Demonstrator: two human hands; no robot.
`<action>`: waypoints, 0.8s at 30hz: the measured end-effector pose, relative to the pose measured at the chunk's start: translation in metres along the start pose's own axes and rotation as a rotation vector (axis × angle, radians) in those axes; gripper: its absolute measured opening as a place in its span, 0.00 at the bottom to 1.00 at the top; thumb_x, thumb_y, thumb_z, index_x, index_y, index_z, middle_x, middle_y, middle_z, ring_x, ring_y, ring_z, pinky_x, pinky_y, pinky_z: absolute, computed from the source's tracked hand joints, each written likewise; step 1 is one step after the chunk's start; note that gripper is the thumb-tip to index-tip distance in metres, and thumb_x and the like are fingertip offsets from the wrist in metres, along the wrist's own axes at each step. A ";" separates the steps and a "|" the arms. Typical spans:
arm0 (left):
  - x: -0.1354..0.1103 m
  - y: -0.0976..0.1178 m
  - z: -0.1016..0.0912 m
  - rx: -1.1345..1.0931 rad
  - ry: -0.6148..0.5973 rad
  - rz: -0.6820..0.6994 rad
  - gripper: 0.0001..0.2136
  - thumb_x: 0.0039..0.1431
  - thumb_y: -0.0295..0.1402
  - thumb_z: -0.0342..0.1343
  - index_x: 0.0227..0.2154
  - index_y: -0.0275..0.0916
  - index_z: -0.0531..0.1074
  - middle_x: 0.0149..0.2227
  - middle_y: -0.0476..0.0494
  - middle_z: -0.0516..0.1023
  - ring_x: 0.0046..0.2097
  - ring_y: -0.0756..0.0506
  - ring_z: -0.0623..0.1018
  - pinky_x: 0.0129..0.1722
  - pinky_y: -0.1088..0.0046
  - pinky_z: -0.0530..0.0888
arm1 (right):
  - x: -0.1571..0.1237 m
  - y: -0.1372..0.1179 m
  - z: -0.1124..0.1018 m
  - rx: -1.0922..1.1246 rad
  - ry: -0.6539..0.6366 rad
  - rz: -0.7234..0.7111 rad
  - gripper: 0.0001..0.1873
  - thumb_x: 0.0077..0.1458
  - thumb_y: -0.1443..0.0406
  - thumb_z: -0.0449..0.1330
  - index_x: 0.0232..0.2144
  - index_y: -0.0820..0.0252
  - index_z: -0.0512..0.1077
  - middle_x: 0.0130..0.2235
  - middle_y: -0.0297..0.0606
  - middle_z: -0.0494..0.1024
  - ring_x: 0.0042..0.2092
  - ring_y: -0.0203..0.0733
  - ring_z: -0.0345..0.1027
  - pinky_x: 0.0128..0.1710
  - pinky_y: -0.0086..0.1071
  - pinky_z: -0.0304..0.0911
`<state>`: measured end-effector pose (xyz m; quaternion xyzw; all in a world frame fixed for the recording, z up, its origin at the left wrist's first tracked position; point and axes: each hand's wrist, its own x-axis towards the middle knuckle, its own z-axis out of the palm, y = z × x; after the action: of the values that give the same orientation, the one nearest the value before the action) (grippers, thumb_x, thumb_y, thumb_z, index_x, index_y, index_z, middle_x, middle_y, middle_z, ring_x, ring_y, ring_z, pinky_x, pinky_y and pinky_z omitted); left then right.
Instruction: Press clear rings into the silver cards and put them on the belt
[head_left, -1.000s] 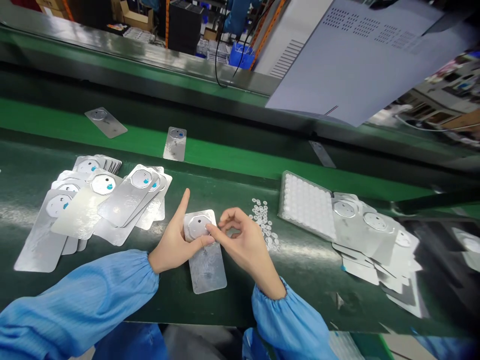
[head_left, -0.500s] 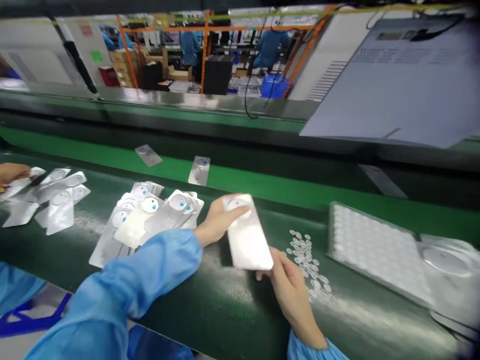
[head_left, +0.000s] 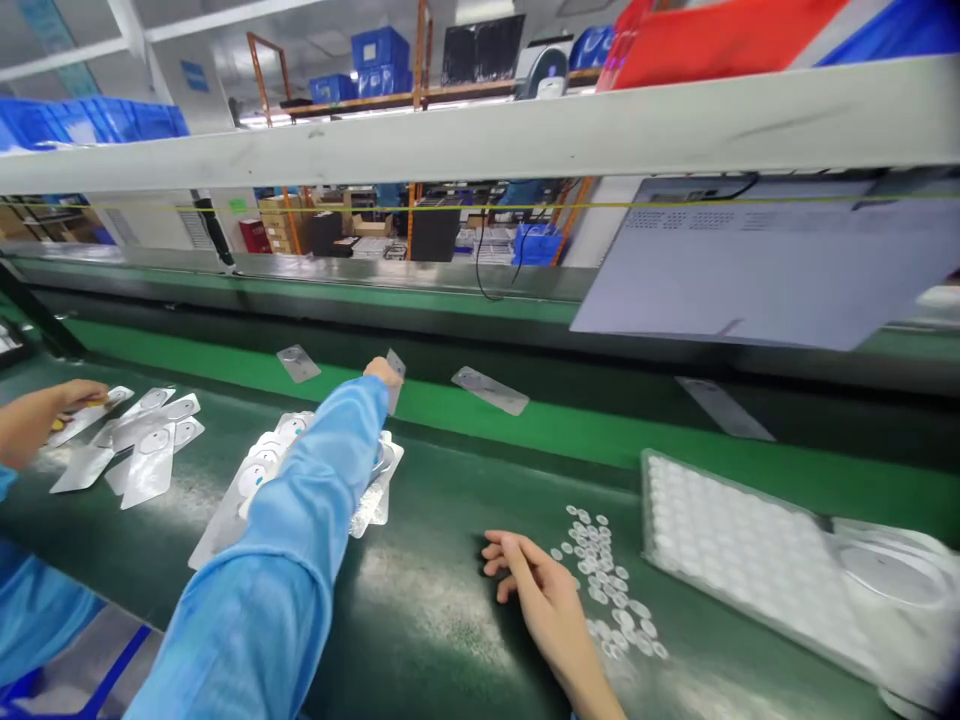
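My left hand (head_left: 382,372) reaches out over the green belt, closed at the edge of a flat silvery packet (head_left: 396,364); its fingers are mostly hidden. Low over the dark green work surface, my right hand (head_left: 541,590) is empty, with loosely bent fingers apart. Beside it are scattered many small clear round discs (head_left: 600,560). Under my left forearm, and partly covered by it, lies a pile of similar packets (head_left: 244,490) with round shapes and blue dots. Another packet (head_left: 491,390) lies on the belt to the right of my left hand.
At right stand a tray of white round pieces (head_left: 735,540) and a stack of clear packets (head_left: 892,575). A co-worker's hand (head_left: 79,393) touches packets (head_left: 154,450) at left. A white sheet (head_left: 750,270) hangs above; more packets (head_left: 298,364) lie along the belt.
Both hands have left the packet they held between them. My left hand has moved forward and left to the belt. My right hand has opened. The view has tilted up.
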<state>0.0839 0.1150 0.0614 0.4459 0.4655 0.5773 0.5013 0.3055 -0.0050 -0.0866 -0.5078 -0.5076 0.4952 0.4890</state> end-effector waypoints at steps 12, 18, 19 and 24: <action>-0.113 -0.098 0.019 -0.297 -0.296 -0.486 0.18 0.56 0.33 0.68 0.49 0.34 0.79 0.47 0.33 0.84 0.49 0.37 0.83 0.49 0.64 0.78 | -0.040 -0.020 0.034 0.081 -0.235 0.122 0.29 0.61 0.40 0.58 0.28 0.59 0.69 0.21 0.28 0.65 0.20 0.33 0.60 0.16 0.26 0.58; -0.114 -0.104 0.013 -0.381 -0.230 -0.538 0.27 0.53 0.28 0.66 0.58 0.36 0.73 0.49 0.32 0.84 0.47 0.36 0.84 0.43 0.64 0.80 | -0.050 -0.013 0.033 0.030 -0.291 0.162 0.28 0.64 0.41 0.54 0.29 0.57 0.67 0.21 0.27 0.63 0.21 0.34 0.60 0.19 0.27 0.60; -0.114 -0.104 0.014 -0.367 -0.220 -0.522 0.27 0.53 0.28 0.66 0.58 0.35 0.73 0.49 0.32 0.84 0.47 0.35 0.84 0.42 0.65 0.80 | -0.049 -0.013 0.033 0.029 -0.295 0.158 0.27 0.65 0.41 0.54 0.29 0.57 0.66 0.22 0.27 0.63 0.22 0.35 0.60 0.20 0.27 0.60; -0.118 -0.104 0.019 -0.286 -0.162 -0.480 0.21 0.54 0.35 0.67 0.50 0.32 0.76 0.49 0.29 0.83 0.45 0.33 0.85 0.37 0.64 0.81 | -0.049 -0.016 0.034 0.015 -0.282 0.117 0.25 0.66 0.44 0.55 0.28 0.56 0.64 0.22 0.27 0.61 0.23 0.34 0.58 0.22 0.28 0.57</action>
<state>0.1310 0.0064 -0.0430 0.2926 0.4299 0.4644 0.7169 0.2716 -0.0545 -0.0712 -0.4584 -0.5371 0.5931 0.3869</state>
